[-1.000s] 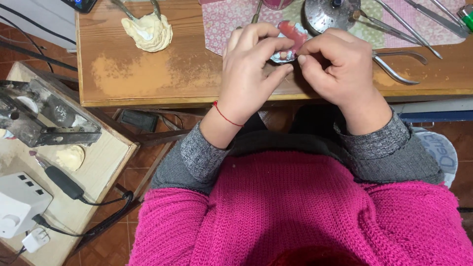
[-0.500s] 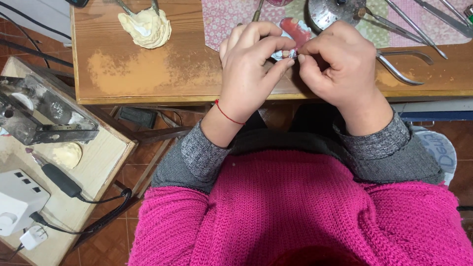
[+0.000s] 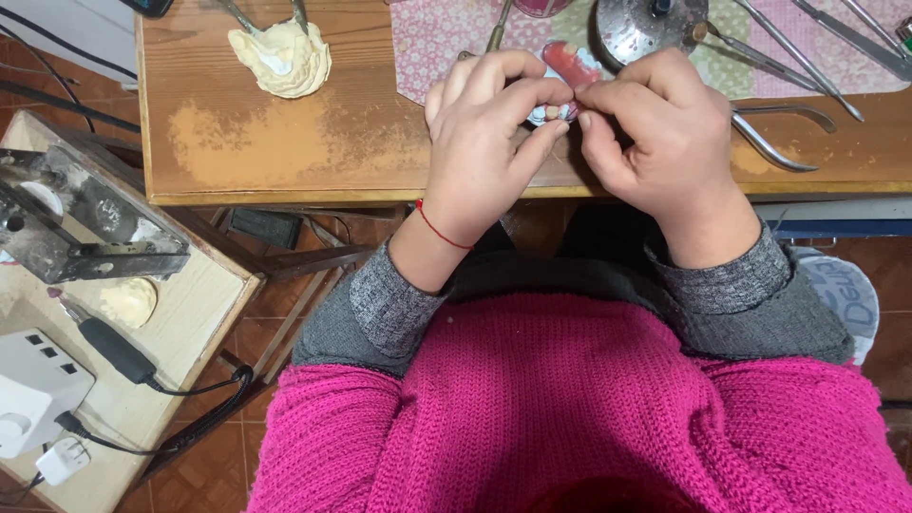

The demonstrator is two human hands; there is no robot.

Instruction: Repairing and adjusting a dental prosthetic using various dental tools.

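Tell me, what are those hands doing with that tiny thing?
A person in a pink sweater sits at a wooden table. The left hand and the right hand pinch a small pink piece with little teeth between the fingertips, just above the table edge. Metal tools and a cream-coloured lump lie nearby.

bare wooden bench top (image 3: 285, 142) open left of the fingers (image 3: 532, 95), plaster cast (image 3: 282, 59) far left, metal burner (image 3: 641, 28), pliers (image 3: 774, 142) and instruments (image 3: 807, 43) crowding right and beyond

Single head-worn view, facing steeply down, close over hands (image 3: 579, 142) and wooden bench (image 3: 285, 142)
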